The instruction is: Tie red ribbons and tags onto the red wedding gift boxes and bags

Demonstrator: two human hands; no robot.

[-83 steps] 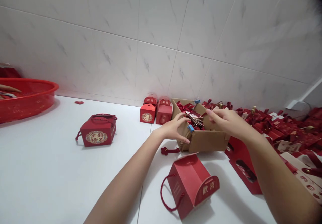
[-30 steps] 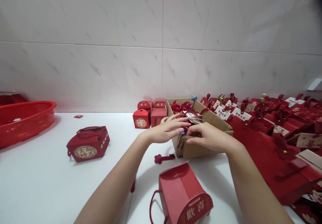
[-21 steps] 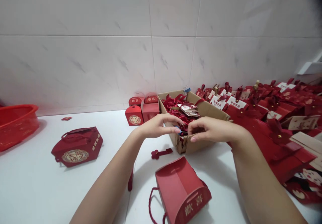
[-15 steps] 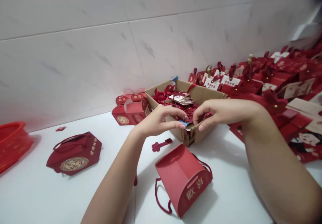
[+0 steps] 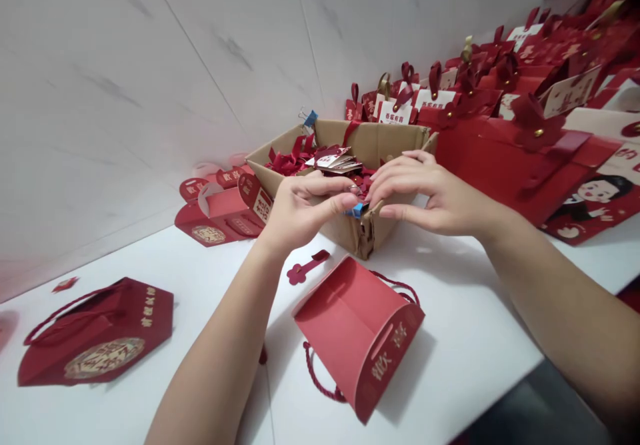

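An open cardboard box [image 5: 395,139] with red ribbons [image 5: 293,158] and small printed cards [image 5: 333,159] in it stands near the wall. At its near corner, a blue binder clip [image 5: 355,210] sits between the thumb and fingers of my left hand [image 5: 305,208], which pinches it. My right hand [image 5: 425,191] bends over the near right rim, fingers on the inner side and thumb on the outer side. Below my hands lies an unfolded-looking red gift box [image 5: 350,325] with a rope handle. Between it and the cardboard box is a dark red flower-ended strap [image 5: 307,268].
Left on the white table [image 5: 200,391] is a dark red gift box [image 5: 105,338] with a rope handle. More red boxes [image 5: 225,208] stand against the wall. Many red gift bags [image 5: 500,145] crowd the right side. Another blue clip [image 5: 311,119] sits on the far corner.
The view has shifted, so most things appear further left. My right hand's fingers have straightened and spread over the rim. My left hand stays at the clip by the near corner.
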